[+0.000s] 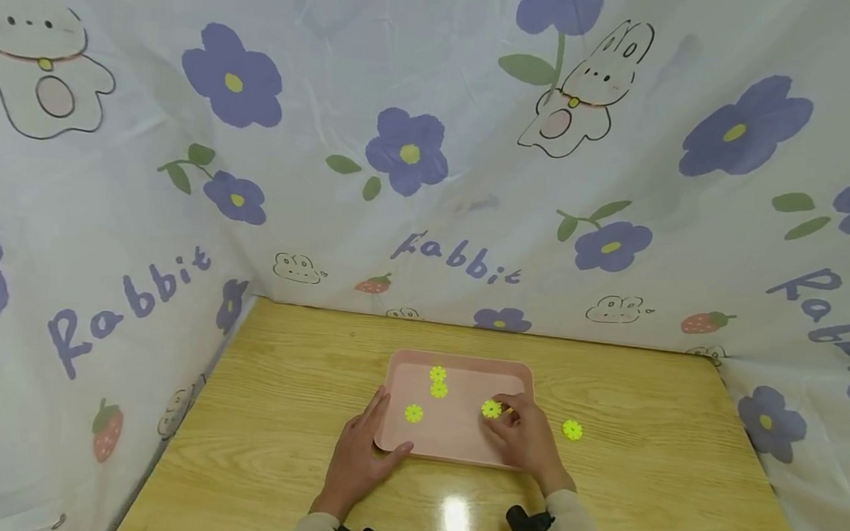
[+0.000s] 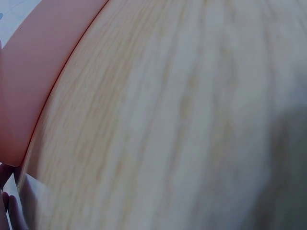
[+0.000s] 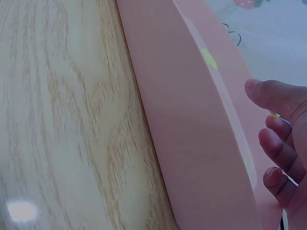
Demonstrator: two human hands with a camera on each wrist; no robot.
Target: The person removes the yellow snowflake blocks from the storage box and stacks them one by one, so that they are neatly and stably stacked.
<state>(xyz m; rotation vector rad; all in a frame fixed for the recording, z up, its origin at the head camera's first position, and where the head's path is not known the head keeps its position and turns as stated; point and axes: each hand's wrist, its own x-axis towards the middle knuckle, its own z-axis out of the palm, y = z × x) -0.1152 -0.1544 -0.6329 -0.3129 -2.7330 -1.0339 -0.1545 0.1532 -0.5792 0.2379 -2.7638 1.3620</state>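
Note:
A pink rectangular tray (image 1: 458,442) lies on the table. My left hand (image 1: 360,456) rests at its near left corner, fingers along the left side and thumb by the front rim. Over the tray's right part, my right hand (image 1: 527,436) pinches a yellow-green flower-shaped piece (image 1: 491,408) between thumb and fingers. In the right wrist view only a sliver of that piece shows by the thumb (image 3: 261,92). Three similar pieces lie in the tray: a far one (image 1: 437,373), one touching it (image 1: 438,390), and a nearer one (image 1: 413,413).
Another yellow-green flower-shaped piece (image 1: 572,430) lies on the wooden table (image 1: 646,474), right of the tray. White cloth (image 1: 314,169) printed with rabbits and purple flowers hangs behind and along both sides. A black strap part (image 1: 529,522) sits at the right wrist.

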